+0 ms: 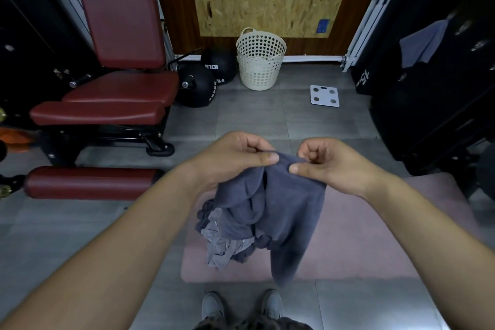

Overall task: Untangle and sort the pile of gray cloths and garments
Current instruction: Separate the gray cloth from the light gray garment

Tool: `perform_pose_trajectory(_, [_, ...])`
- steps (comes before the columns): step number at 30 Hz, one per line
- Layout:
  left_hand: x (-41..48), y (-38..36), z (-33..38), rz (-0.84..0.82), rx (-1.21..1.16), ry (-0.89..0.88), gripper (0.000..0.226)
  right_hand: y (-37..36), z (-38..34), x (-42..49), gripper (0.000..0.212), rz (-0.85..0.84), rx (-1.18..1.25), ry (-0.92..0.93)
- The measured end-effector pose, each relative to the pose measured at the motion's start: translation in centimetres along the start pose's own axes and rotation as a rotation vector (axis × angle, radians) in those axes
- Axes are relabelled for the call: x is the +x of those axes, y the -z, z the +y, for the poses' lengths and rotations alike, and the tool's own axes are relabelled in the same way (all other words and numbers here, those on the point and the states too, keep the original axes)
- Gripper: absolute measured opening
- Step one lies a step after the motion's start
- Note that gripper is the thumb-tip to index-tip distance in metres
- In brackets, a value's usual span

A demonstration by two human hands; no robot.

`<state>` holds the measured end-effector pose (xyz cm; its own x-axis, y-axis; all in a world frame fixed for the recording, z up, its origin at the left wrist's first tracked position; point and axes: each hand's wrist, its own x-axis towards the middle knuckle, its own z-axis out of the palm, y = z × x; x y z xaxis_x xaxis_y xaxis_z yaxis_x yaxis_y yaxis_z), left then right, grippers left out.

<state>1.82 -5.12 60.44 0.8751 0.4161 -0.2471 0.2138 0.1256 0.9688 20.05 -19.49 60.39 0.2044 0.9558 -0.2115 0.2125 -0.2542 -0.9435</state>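
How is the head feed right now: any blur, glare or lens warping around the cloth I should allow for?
Head view: the left hand and right hand pinching the gray cloth are sharp at centre; the wide lens bends the radiator near the edge; the black equipment on the right sinks into shadow; a pale sheen lies on the floor.

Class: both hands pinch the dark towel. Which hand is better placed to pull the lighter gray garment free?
Left hand, probably: the lighter garment hangs below it, tangled in the dark towel, farther from the right hand.
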Motion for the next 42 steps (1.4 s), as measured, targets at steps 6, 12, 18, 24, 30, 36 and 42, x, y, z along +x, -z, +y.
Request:
perform_pose_trajectory(6, [-0.8,1.1,1.8,-0.038,-0.106,-0.040,0.011,-0.1,1.3,-0.7,0.036,-0.080,-0.051,-0.043])
perform_pose_trajectory(12, [-1.4,3.1,1.5,0.029,-0.181,-0.058,0.011,0.7,0.8,-1.3,0.033,-0.051,0.097,-0.043])
perform_pose_trajectory(18, [-1.8,4.0,1.3,0.027,-0.207,-0.048,0.010,0.9,0.9,-0.1,0.032,0.071,-0.307,-0.110])
perform_pose_trajectory(24, [-1.6,4.2,0.6,0.167,-0.207,-0.059,0.009,1.3,1.5,0.3,0.029,0.270,-0.688,-0.009])
perform_pose_trajectory(30, [-1.5,4.9,-0.6,0.300,-0.075,0.000,0.020,1.3,1.4,-0.3,0.029,0.269,0.089,0.073])
perform_pose_trajectory(36, [-0.7,4.3,-1.8,0.432,-0.032,0.030,0.019,1.9,2.6,-0.2,0.021,0.181,0.013,-0.007])
perform_pose_trajectory(42, [-0.3,3.3,-3.9,0.438,0.293,0.108,0.016,0.2,3.2,-0.2,0.032,0.386,-0.147,0.141])
